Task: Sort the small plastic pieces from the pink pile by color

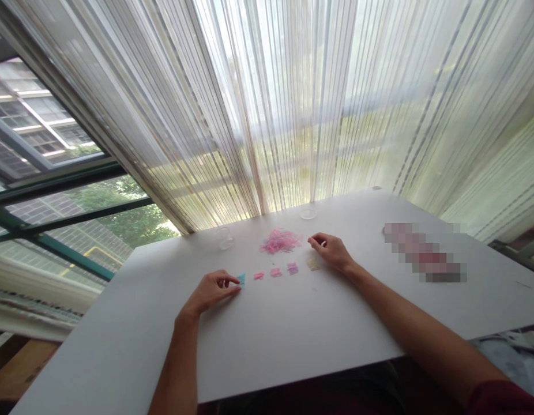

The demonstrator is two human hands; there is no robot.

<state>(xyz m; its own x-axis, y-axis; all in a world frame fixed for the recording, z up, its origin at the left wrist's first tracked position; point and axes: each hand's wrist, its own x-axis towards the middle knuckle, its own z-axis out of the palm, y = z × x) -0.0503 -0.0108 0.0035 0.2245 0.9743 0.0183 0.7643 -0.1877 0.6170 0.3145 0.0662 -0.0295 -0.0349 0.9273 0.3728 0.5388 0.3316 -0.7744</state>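
Note:
My left hand rests on the white table, fingertips pinched together at a small blue piece. To its right lies a row of small groups: pink pieces, more pink pieces, purple pieces and pale yellow pieces. My right hand lies curled on the table just beside the yellow group; whether its fingers hold anything is not visible. Behind the row sits a loose pile of pink bits.
Two small clear dishes stand on the table, one left of the pile and one behind it. A blurred-out object lies at the right. Striped sheer curtains hang behind the far edge, with a window at left.

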